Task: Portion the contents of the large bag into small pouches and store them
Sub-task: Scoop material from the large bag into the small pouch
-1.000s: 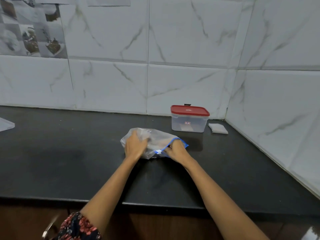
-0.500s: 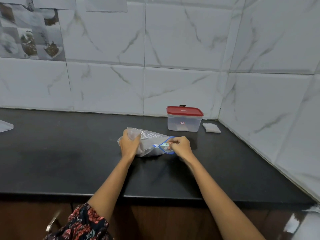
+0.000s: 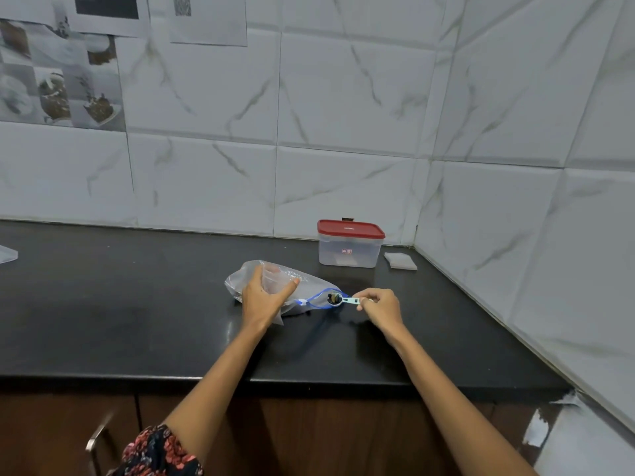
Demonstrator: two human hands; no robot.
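**kitchen_lurker:** Only the head view here, so what's where on the counter?

**pouchfan22:** The large bag [image 3: 302,286] lies on its side on the black countertop [image 3: 137,304], mouth with the blue zip edge pointing right. The left hand [image 3: 263,297] is over the bag's left part, and its fingers and thumb are curled around a small clear pouch [image 3: 275,278], holding it upright-ish against the bag. The right hand [image 3: 379,305] pinches the handle of a pale blue scoop [image 3: 340,299] between thumb and fingers. The scoop's bowl sits right at the bag's mouth with something dark and lumpy in it; can't tell what exactly.

**kitchen_lurker:** And the stuff behind?

**pouchfan22:** A clear container [image 3: 350,249] with a red lid [image 3: 350,229] on stands near the tiled wall [image 3: 343,132], well apart from the bag. Just to its right lies a flat stack of small pouches [image 3: 400,261] in the corner. At the far left edge there's a bit of clear plastic [image 3: 7,254], mostly cut off. Printed sheets [image 3: 206,18] are stuck high on the wall. Below the counter, a wooden cabinet with a metal handle [image 3: 98,438], plus a floral sleeve [image 3: 158,455].
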